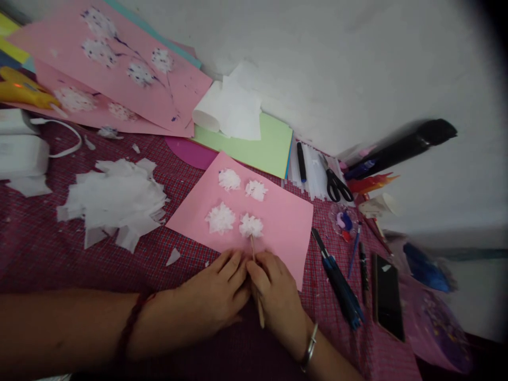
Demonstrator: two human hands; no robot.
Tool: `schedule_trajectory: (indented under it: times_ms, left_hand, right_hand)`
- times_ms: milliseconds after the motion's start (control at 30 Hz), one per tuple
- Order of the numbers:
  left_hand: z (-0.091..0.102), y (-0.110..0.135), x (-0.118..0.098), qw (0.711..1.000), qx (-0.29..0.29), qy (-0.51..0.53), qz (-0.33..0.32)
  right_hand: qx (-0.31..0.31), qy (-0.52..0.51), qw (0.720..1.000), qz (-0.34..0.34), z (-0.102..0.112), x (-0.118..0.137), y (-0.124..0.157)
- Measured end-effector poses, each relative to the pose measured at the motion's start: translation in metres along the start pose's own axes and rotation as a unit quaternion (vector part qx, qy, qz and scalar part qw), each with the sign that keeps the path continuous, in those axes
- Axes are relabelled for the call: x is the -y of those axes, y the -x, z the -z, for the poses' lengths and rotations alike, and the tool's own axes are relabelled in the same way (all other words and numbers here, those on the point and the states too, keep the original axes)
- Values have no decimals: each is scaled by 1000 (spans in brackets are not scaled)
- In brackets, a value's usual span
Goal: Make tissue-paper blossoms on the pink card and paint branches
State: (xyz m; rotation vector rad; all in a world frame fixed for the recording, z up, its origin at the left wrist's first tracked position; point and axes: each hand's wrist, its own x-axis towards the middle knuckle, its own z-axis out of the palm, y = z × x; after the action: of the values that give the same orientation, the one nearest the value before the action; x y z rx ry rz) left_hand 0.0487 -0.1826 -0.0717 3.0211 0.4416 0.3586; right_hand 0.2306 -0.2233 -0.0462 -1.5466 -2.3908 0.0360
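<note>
My right hand [278,296] is closed around a thin wooden stick [260,309]. The stick's far tip touches a tuft of white tissue paper [251,226] on a pink sheet [283,225]. Beside it, my left hand [218,291] lies at the sheet's lower edge, fingers bent and close together, against the right hand's fingers. What the left fingers hold, if anything, is hidden. Three more white tufts sit on the sheet: one at left [220,218], one at upper left [229,179] and one at upper right [256,190].
Cut white tissue pieces [115,198] are heaped at left. Behind them lie pink sheets with dotted tufts [130,32] and a yellow glue gun [29,90]. On the right are scissors [335,182], a blue cutter [341,288], a phone [388,296] and a paintbrush [354,251].
</note>
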Motion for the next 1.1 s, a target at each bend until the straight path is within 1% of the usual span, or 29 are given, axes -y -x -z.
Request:
schedule_trajectory:
  times_ms: [167, 233, 300, 400, 500, 567, 633, 700, 867, 967, 1100]
  left_hand:
    - [3, -2, 1, 1000, -2, -16, -5]
    - [6, -3, 1, 1000, -3, -16, -2]
    - [7, -4, 1, 1000, -6, -10, 3]
    - [9, -5, 2, 1000, -1, -4, 13]
    - [11, -6, 2, 1000, -4, 0, 17]
    - [11, -6, 1, 1000, -10, 0, 20]
    - [9, -6, 1, 1000, -11, -1, 21]
    - [6, -5, 1, 1000, -15, 0, 20]
    - [-1, -5, 1, 999, -31, 10, 15]
    - [2, -6, 1, 999, -29, 5, 13]
    - [8, -6, 1, 1000, -25, -4, 5]
  right_hand:
    - [7, -14, 1000, 10, -2, -1, 1]
    - [-4, -48, 999, -5, -1, -2, 2]
    - [-31, -104, 993, -36, 2, -4, 3]
    - [-85, -196, 973, -83, 12, -7, 5]
    - [-125, -270, 945, -134, 21, -10, 6]
    - [-140, -301, 929, -165, 24, -12, 7]
    - [-137, -314, 924, -170, 22, -13, 6]
    - [-111, -310, 932, -153, 18, -14, 5]
    - [-58, -263, 958, -95, 10, -15, -1]
    - [-31, -231, 969, -81, 8, -14, -4]
    - [-16, -159, 986, -46, 5, -11, -4]
